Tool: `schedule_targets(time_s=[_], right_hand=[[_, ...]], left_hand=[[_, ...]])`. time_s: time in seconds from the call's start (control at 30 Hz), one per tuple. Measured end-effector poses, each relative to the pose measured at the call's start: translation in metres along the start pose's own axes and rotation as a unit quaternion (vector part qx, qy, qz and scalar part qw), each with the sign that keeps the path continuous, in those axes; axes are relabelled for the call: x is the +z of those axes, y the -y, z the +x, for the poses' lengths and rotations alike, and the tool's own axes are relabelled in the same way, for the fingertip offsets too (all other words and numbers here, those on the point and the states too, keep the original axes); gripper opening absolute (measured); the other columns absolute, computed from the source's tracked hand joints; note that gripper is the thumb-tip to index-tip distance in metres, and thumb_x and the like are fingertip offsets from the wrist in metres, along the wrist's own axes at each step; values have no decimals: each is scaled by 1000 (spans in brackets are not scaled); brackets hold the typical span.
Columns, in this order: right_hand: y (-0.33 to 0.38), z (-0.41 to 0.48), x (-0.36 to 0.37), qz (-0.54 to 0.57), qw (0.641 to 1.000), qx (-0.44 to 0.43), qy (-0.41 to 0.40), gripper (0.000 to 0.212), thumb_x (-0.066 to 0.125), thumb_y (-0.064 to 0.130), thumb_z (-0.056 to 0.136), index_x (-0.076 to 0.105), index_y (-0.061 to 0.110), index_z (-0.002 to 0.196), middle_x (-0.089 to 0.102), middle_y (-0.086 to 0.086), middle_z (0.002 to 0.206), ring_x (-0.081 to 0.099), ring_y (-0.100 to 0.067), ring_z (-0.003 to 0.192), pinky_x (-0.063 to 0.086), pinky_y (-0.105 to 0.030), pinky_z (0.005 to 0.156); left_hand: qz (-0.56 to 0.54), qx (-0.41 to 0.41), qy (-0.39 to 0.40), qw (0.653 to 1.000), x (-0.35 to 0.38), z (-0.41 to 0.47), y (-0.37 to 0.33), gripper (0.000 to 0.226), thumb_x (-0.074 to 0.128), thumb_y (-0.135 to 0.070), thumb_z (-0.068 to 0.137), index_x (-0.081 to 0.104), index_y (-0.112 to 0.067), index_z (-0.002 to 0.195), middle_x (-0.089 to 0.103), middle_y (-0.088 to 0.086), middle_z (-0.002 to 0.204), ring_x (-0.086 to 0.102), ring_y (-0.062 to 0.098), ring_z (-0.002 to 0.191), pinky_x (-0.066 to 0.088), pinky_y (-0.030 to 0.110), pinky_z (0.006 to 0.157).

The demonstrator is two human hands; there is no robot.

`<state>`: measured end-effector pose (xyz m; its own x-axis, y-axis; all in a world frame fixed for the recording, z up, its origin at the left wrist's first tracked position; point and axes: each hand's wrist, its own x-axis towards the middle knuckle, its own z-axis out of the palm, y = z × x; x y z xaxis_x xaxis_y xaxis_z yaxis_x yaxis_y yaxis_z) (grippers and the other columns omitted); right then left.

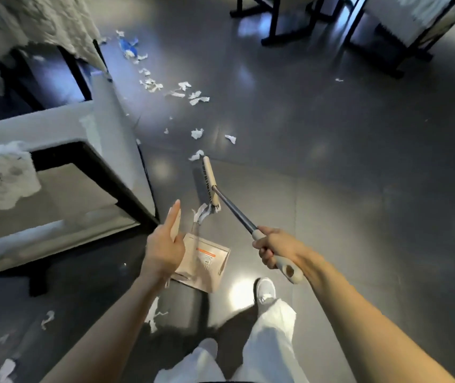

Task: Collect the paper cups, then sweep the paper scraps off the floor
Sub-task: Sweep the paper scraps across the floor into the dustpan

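Now right fingers (265, 255) grip the broom (210, 178), left fingers (174, 214) the dustpan (207, 268) handle, paper scraps (198, 96) ahead of both.

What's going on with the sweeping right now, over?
Right grip holding broom. Left grip holding dustpan. Paper scraps trail ahead. Armchair close on left.

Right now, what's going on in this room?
A person is sweeping up. The right hand grips the broom, whose head is on the floor against a scrap. The left hand holds the dustpan just behind it. A trail of paper scraps lies ahead, unswept.
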<state>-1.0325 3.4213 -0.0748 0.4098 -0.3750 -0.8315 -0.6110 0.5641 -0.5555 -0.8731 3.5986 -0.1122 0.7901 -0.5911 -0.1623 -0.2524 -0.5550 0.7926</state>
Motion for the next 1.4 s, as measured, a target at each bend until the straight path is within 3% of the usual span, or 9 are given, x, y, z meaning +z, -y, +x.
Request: schedule_targets(time_s=[0.17,0.4,0.53,0.73,0.83,0.93,1.03,1.23,1.4], right_hand=[[59,61,-41,-129,991,2,40,57,36,-5,93,34,21,144,45,-4,64,36,-5,33,35,-15,31],[102,127,-64,-290,954,3,73,56,39,3,97,31,27,147,53,-7,75,42,-6,38,42,-19,36],[104,158,-60,-361,926,52,94,60,36,1,96,30,33,146,54,-10,78,42,-10,46,41,-21,40],[104,157,-50,-345,916,128,160,57,44,7,89,35,34,138,51,-6,70,44,-10,49,42,-22,47],[124,150,-59,-234,939,186,170,66,49,-3,82,39,36,135,49,-1,54,38,-7,42,34,-17,37],[161,143,-80,-148,951,215,164,67,44,-10,86,39,35,135,46,-2,49,38,-6,35,31,-14,29],[187,133,-90,-137,957,200,159,65,44,-10,87,39,32,136,47,-3,50,38,-6,33,31,-14,28],[217,144,-78,-102,974,136,149,59,46,-9,88,42,24,137,50,-4,49,41,-6,33,35,-16,28],[268,186,-74,-52,985,93,132,62,40,-11,90,37,22,142,47,-2,44,39,-5,30,32,-14,27]], left_hand=[[24,-17,-102,994,32,22,-5,73,51,5,91,24,-27,151,63,28,107,64,36,91,52,46,86],[15,-74,-124,989,47,71,-13,78,56,2,90,18,-32,148,60,23,126,59,35,113,46,39,97],[21,-60,-134,989,37,105,-10,75,54,11,87,30,-26,148,49,-10,135,52,11,122,33,4,99],[-52,-26,-108,993,34,155,-11,73,49,17,86,32,-22,146,43,-19,134,42,-17,121,29,5,103],[-63,-17,-102,993,37,175,-13,76,50,17,85,30,-24,147,49,-16,134,50,1,125,32,14,107],[-27,-13,-89,996,37,189,-11,79,54,10,87,26,-32,148,59,8,133,58,26,119,36,22,104],[-4,-6,-91,996,35,195,-8,81,54,8,87,23,-36,147,61,15,129,60,30,113,38,20,98],[-36,3,-104,994,30,225,-25,79,52,12,87,26,-32,147,43,-22,134,46,-3,122,32,6,101],[-17,15,-114,993,32,281,-44,74,53,10,88,31,-25,148,45,-16,133,47,-10,111,33,2,96]])
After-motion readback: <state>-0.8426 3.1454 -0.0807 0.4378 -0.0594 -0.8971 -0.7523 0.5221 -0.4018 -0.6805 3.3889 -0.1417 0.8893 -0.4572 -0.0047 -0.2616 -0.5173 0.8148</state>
